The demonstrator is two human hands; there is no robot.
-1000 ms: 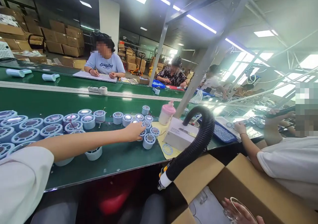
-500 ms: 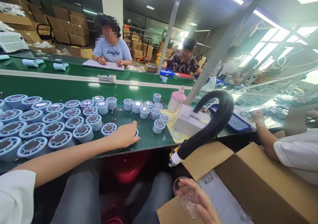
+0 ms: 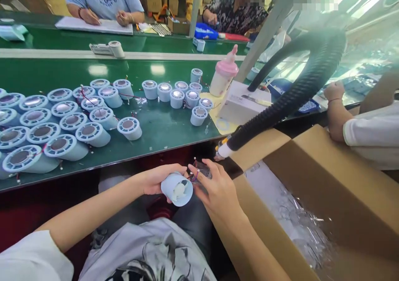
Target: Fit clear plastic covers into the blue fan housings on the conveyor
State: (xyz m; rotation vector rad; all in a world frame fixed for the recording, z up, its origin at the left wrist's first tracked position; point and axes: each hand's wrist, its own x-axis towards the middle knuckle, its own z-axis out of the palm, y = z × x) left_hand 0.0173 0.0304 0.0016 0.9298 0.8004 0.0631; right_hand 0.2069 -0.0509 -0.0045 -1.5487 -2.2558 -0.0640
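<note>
Over my lap, my left hand [image 3: 158,180] is wrapped round a light blue cylindrical housing [image 3: 177,188], its open end with white fan blades turned toward me. Thin coloured wires stick out at its far side. Close by on the right, my right hand [image 3: 215,185] has its fingers bent round a clear plastic piece [image 3: 204,173], beside the wires. On the green bench [image 3: 156,131], several similar blue housings [image 3: 129,128] stand at the left, and a smaller group [image 3: 177,99] stands at the middle.
A black flexible hose [image 3: 264,110] arches over a white box [image 3: 241,102] beside a pink-topped bottle [image 3: 222,75]. At right, an open carton [image 3: 336,189] holds clear plastic pieces. Two people sit across the bench; another person's arm [image 3: 339,110] is at right.
My left hand has come back from the bench edge with a blue housing. My right hand has moved up and left from the carton with the clear piece. The view has tilted down.
</note>
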